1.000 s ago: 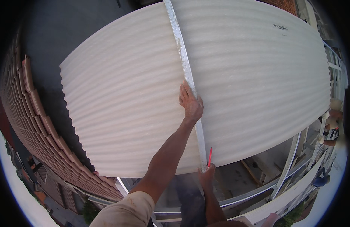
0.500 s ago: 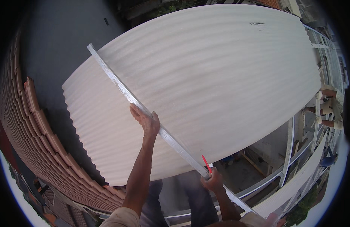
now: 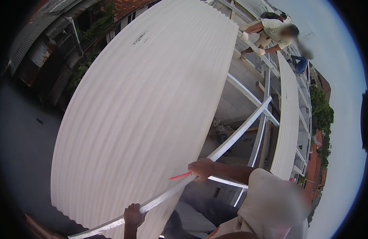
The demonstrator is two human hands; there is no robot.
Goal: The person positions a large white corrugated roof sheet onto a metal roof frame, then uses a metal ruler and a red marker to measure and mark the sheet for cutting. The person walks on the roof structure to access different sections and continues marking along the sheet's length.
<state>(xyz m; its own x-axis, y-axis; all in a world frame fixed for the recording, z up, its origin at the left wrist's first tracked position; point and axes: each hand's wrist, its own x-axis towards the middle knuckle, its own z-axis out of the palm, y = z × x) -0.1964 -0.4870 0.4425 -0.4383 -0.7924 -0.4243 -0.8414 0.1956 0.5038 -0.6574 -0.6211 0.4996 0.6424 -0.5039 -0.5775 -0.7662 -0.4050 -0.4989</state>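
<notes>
A long silvery metal bar [image 3: 164,196] lies slantwise across the white corrugated roofing sheet [image 3: 144,99], and its upper end reaches out over the open roof frame. My left hand [image 3: 135,216] is closed on the bar near its lower end, above the sheet's near part. Farther up, by the sheet's right edge, my right hand [image 3: 202,169] grips the same bar. A thin red pen-like stick [image 3: 180,176] pokes out of the right hand, its pointed end toward the sheet. The fingers' undersides are hidden.
Metal roof beams [image 3: 257,147] cross open gaps right of the sheet. Another corrugated sheet [image 3: 285,119] lies beyond. A co-worker in white gloves [image 3: 267,36] bends over beams at the far right, with others behind. Roof tiles [image 3: 40,227] show at lower left.
The view has swung right, bringing the co-workers and sky into sight. Both hands stay on the bar, and the red stick remains in my right hand.
</notes>
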